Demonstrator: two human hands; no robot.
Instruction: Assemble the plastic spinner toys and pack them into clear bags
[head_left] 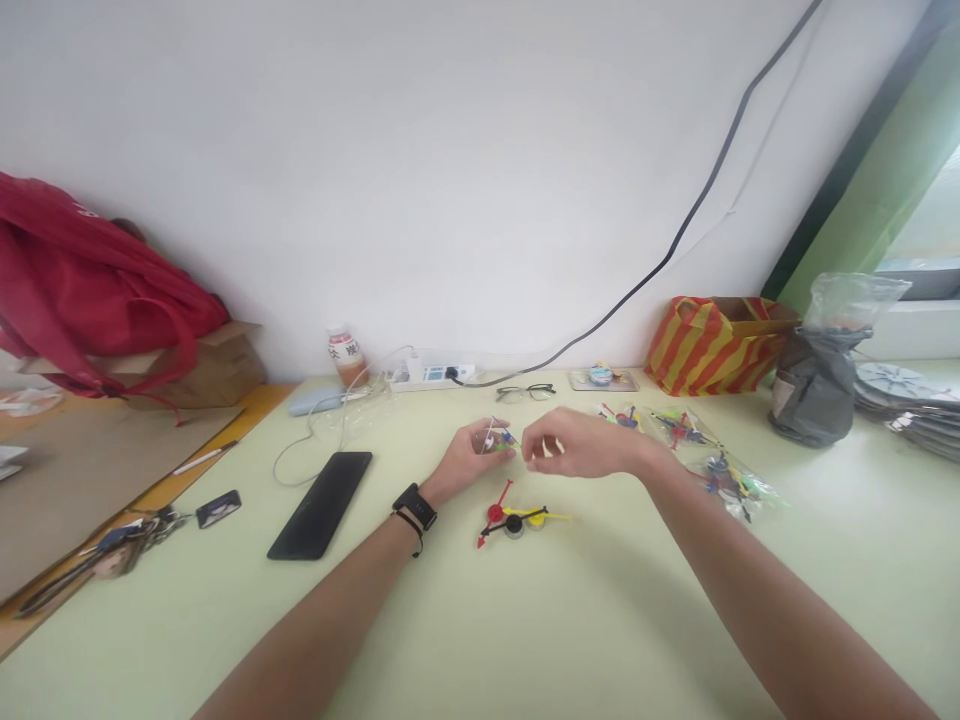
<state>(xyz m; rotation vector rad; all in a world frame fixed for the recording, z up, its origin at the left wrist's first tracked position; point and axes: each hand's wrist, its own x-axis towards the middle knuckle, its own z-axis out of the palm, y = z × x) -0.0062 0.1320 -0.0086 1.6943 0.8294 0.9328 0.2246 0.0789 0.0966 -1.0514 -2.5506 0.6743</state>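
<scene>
My left hand point(480, 450), with a black watch on its wrist, is closed round small plastic arrow spinners point(504, 438) in white, blue and green; the fingers partly hide them. Close on its right is my right hand point(570, 442), fingers curled and fingertips drawn together. Whatever it may pinch is too small to make out. Just below the hands, a red arrow spinner point(496, 513), a black one point(514, 524) and a yellow one point(537, 517) lie together on the pale green table point(480, 640).
Bagged arrow spinners point(726, 480) lie beyond my right forearm. A black phone point(321, 505) is at left, near keys point(135, 535). Behind are a power strip point(431, 377), glasses point(526, 392), a bottle point(347, 357) and a striped bag point(705, 345). A grey bag point(816, 385) stands right.
</scene>
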